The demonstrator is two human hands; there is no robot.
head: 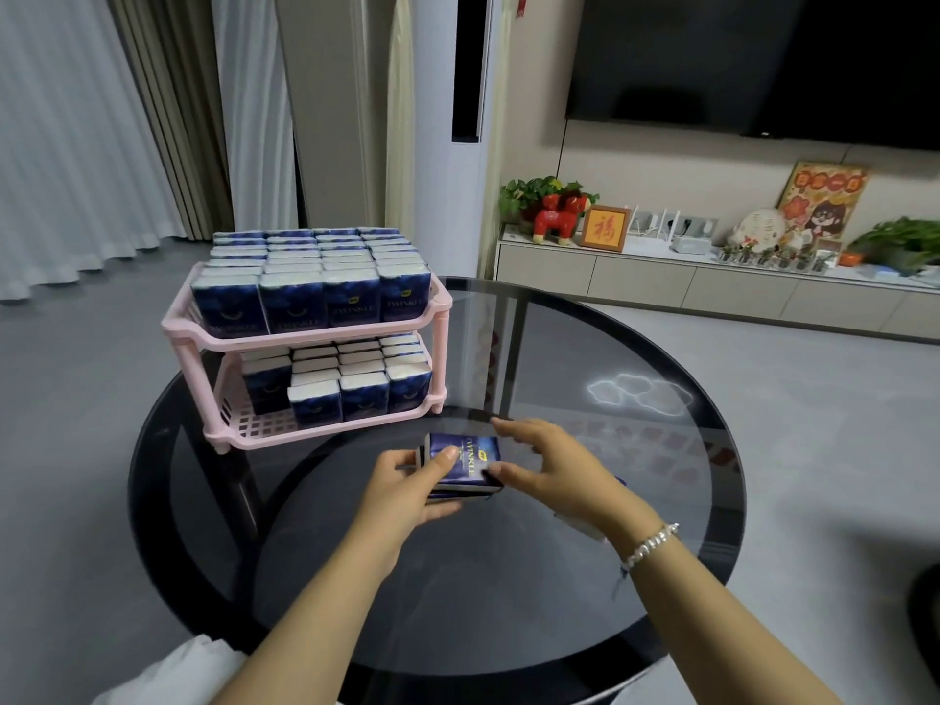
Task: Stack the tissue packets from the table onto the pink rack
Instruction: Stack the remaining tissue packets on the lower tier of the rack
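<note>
A two-tier pink rack (305, 341) stands at the back left of the round dark glass table (508, 577). Its top shelf is packed with upright dark blue tissue packets (351, 297); the lower shelf holds several more (363, 394), with a bare patch of grid at its front left. In front of the rack, a small stack of blue tissue packets (465, 457) lies between my hands. My left hand (407, 493) grips the stack's left side, thumb on top. My right hand (549, 470) pinches its right side, thumb at the near corner, fingers spread over the far edge.
A silver bracelet (651, 544) circles my right wrist. Beyond the table are a low TV cabinet (712, 287) with ornaments and plants, a wall TV (763, 58), a tall white floor unit (468, 119) and curtains (101, 119) at the left.
</note>
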